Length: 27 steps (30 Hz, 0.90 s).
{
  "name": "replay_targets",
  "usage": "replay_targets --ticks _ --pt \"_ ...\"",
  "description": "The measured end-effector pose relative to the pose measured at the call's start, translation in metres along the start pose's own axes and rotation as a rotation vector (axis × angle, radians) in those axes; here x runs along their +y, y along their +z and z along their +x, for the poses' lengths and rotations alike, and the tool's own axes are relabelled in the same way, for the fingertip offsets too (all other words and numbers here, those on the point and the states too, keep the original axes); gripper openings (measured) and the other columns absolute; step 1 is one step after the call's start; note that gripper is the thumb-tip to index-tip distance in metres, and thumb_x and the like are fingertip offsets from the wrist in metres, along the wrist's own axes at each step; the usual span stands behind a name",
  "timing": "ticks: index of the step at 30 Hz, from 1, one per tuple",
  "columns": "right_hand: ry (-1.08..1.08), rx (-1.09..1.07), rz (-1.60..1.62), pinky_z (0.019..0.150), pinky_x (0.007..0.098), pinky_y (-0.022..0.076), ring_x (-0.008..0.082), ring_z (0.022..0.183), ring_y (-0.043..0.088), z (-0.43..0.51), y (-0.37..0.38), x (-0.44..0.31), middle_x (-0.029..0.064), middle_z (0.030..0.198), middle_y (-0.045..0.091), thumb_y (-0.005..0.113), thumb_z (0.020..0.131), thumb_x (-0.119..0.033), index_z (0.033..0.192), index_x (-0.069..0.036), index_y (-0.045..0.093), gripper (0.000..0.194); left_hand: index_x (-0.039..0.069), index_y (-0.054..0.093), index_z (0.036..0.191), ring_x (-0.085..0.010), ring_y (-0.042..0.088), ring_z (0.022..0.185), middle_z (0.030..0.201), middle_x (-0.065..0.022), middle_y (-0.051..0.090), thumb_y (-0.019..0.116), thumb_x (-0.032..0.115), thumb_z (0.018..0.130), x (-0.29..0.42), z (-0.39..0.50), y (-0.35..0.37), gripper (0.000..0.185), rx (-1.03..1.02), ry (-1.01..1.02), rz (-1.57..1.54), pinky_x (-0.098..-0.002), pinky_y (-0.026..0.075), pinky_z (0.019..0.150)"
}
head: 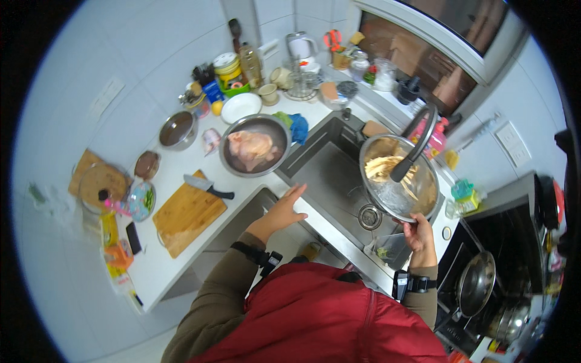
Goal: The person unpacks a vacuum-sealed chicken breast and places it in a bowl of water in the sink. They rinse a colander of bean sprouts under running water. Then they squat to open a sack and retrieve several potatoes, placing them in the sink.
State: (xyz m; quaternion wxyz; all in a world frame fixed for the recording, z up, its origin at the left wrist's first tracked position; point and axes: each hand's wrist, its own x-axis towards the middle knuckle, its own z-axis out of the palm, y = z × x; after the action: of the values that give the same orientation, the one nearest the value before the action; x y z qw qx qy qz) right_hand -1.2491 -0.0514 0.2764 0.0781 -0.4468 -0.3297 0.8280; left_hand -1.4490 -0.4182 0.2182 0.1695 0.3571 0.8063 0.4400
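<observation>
My right hand (pixel 418 231) grips the near rim of a stainless steel bowl (pixel 426 195), which is over the right part of the grey sink (pixel 327 168). Inside the bowl lie pale yellow strips of food (pixel 383 168) in water, below the black pull-down faucet head (pixel 401 170). My left hand (pixel 282 212) is empty, its fingers spread above the counter edge left of the sink. Beyond it, a metal bowl (pixel 224 159) holds raw poultry (pixel 252 147). A kitchen knife (pixel 204 185) rests across the top of a wooden cutting board (pixel 188 220).
A blue cloth (pixel 298 128) lies at the sink's far left corner. Another steel bowl (pixel 178 130), a white plate (pixel 241 108) and cups stand along the back counter. The hob with a frying pan (pixel 475 283) is at right. A small clear container (pixel 392 250) sits in the sink's near corner.
</observation>
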Motion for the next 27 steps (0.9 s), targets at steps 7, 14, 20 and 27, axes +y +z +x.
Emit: replay_targets --ticks 7,14,20,27 --pt "-0.007 -0.002 0.056 0.043 0.0191 0.0545 0.0180 0.050 0.062 -0.005 -0.014 -0.008 0.0311 0.084 0.065 0.053 0.086 -0.013 0.098 0.008 0.053 0.024 0.008 0.051 0.131 -0.0344 0.052 0.116 0.125 -0.0205 0.054 0.069 0.029 0.082 -0.060 -0.047 -0.001 0.057 -0.233 -0.315 0.013 -0.0401 0.041 0.100" --pt "-0.030 -0.025 0.072 0.045 0.0168 0.0550 0.0181 0.055 0.064 -0.009 -0.022 -0.009 0.0322 0.089 0.064 0.056 0.084 -0.012 0.104 0.011 0.054 0.030 0.011 0.031 0.144 -0.0359 0.036 0.133 0.144 -0.0232 0.034 0.066 0.028 0.078 -0.104 -0.134 -0.047 0.077 0.270 -0.822 0.645 -0.0494 0.031 0.107" --pt "-0.011 -0.131 0.065 0.050 0.0183 0.0580 0.0283 0.077 0.068 -0.011 -0.019 -0.010 0.0317 0.099 0.063 0.054 0.086 -0.013 0.111 0.010 0.051 0.034 0.018 0.012 0.151 -0.0363 0.014 0.143 0.155 -0.0206 0.010 0.064 0.021 0.076 -0.128 -0.196 -0.058 0.091 0.214 -1.097 0.724 -0.0621 0.020 0.108" --pt "-0.047 -0.117 0.003 0.051 0.0180 0.0585 0.0407 0.092 0.064 -0.003 -0.022 -0.010 0.0194 0.106 0.063 0.053 0.085 -0.013 0.117 0.008 0.051 0.038 0.019 0.009 0.152 -0.0364 0.009 0.144 0.157 -0.0190 0.003 0.060 0.015 0.077 -0.142 -0.209 -0.047 0.090 0.304 -1.004 0.693 -0.0609 0.017 0.109"
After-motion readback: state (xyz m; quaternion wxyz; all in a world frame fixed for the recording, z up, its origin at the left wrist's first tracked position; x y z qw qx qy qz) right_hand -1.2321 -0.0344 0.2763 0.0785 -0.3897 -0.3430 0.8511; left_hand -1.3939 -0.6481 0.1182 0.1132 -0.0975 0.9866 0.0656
